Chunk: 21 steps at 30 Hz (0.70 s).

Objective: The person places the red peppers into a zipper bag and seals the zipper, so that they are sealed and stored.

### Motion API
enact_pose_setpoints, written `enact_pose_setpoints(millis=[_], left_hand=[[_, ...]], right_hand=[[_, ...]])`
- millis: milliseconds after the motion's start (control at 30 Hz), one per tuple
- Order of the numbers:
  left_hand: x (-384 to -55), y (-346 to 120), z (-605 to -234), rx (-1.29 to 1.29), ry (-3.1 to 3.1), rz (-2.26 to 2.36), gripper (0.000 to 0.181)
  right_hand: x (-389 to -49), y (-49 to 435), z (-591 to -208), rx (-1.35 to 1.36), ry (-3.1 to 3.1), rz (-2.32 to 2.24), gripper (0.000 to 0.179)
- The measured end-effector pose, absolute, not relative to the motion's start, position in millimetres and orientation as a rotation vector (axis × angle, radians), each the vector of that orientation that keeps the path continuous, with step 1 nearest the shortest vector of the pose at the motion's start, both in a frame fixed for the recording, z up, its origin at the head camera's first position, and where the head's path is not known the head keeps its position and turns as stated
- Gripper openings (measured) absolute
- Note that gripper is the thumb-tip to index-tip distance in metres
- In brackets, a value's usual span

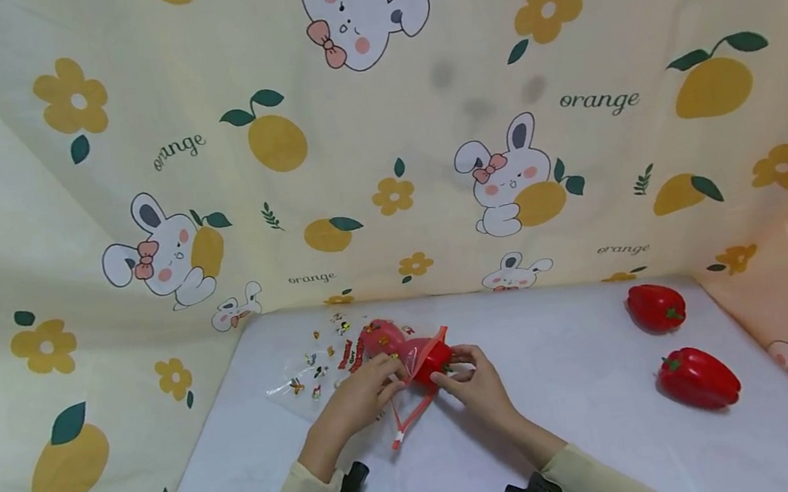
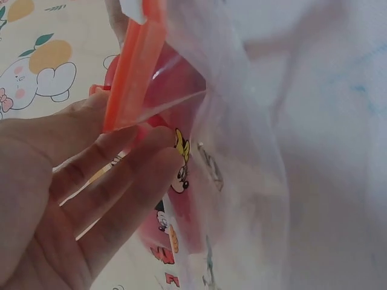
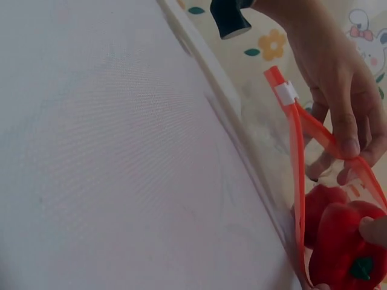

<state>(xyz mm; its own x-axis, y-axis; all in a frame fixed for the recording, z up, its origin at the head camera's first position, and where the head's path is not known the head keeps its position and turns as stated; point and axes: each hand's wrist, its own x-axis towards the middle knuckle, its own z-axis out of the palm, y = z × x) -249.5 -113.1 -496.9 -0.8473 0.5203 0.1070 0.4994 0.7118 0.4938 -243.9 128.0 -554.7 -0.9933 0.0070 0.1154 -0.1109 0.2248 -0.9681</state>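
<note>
Nearest you: your left hand (image 1: 355, 403) pinches the orange zip rim of the zip bag (image 1: 350, 361), mid-table; your right hand (image 1: 476, 386) grips a red pepper (image 1: 431, 361) half inside the mouth. One pepper looks bagged (two others (image 1: 655, 307) (image 1: 697, 378) wait right). Backdrop cloth (image 1: 599, 101) reads "orange".

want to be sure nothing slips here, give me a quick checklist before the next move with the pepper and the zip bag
1. Zip bag mouth open: ok, the orange zipper strip is parted.
2. Left hand pinches the bag edge: ok.
3. Right hand holds the red bell pepper at the mouth: ok.
4. Pepper fully inside: not ok, it sits at the opening.
5. Room left in the bag: cannot tell; another red shape lies deeper in.
6. Two more peppers wait on the table, apart from the hands: ok.
</note>
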Motion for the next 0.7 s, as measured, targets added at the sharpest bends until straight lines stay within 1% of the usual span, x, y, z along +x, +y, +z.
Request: enact_pose_setpoints(millis=[200,367,600,700], left_hand=[[-248.0,-114.6,-498.2,0.835,2.847,0.835,0.009],[-247.4,-115.3,-498.4,0.826,2.826,0.852,0.013],[-247.9,-116.2,-499.5,0.845,2.840,0.847,0.013],[-247.8,-116.9,-498.8,0.902,2.853,0.847,0.011]], right_hand=[[-244.4,124.4,-557.2,0.145,-2.371,1.863,0.062],[-248.6,123.9,-557.4,0.177,-2.400,1.787,0.063],[-254.4,123.9,-557.9,0.269,-2.398,1.680,0.062],[-256.9,121.4,-558.1,0.297,-2.390,1.658,0.063]])
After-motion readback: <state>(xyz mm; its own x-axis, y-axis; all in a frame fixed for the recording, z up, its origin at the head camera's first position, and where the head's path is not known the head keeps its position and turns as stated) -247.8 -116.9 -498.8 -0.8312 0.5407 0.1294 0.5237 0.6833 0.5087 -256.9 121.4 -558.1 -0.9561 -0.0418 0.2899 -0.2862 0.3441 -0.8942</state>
